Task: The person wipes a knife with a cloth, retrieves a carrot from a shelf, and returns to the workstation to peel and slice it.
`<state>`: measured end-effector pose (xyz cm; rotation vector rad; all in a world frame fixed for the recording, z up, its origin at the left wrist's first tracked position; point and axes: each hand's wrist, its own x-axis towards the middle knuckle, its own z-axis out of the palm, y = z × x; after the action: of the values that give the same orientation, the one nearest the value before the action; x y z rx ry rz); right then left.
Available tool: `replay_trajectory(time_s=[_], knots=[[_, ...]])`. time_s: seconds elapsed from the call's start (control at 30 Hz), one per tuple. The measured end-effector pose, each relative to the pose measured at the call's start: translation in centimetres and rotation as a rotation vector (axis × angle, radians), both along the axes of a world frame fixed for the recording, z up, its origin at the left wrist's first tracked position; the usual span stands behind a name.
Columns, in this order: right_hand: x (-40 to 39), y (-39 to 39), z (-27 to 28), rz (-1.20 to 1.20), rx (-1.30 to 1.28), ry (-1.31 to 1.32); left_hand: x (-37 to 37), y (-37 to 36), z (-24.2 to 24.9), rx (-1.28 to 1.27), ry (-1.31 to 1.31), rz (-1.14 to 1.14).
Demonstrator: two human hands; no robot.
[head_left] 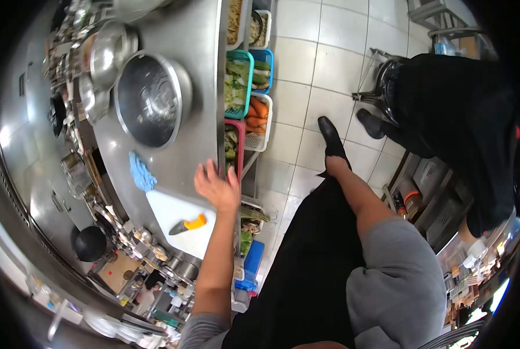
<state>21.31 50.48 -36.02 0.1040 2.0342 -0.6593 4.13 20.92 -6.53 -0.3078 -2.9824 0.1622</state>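
My left hand point(216, 189) is over the edge of the steel counter point(199, 116), with its fingers apart and nothing in it. Just below it in the view lies a white cutting board point(167, 212), on which rests a knife point(188, 225) with a yellow-orange handle and a dark blade. A crumpled blue cloth point(142, 172) touches the board's upper left end. Farther up the counter stands a large steel bowl point(149, 104), wet inside, with nothing I can make out in it. My right hand is outside the frame.
Under the counter edge are baskets, including a teal one point(250, 81) with cut greens and a white one point(265, 136) with carrots point(257, 115). Stacked metal bowls point(111, 55) stand at upper left. A person in black point(457, 116) is at right, near shelving.
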Motion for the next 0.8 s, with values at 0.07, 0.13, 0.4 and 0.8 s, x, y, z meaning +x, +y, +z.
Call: replay_trajectory(time_s=[0.07, 0.13, 0.4, 0.8], knots=[[-3.5, -3.5, -3.1, 0.169, -0.069, 0.132, 0.1, 0.0, 0.5, 0.043, -0.035, 0.008], [-8.0, -8.2, -7.0, 0.204, -0.135, 0.306, 0.5, -0.3, 0.6, 0.196, -0.112, 0.039], [-26.3, -22.2, -13.2, -0.225, -0.167, 0.385, 0.5, -0.4, 2.8, 0.092, -0.255, -0.063], [-25.0, -23.9, -16.9, 0.035, -0.045, 0.546, 1.9, -1.9, 2.7, 0.246, -0.277, -0.017]])
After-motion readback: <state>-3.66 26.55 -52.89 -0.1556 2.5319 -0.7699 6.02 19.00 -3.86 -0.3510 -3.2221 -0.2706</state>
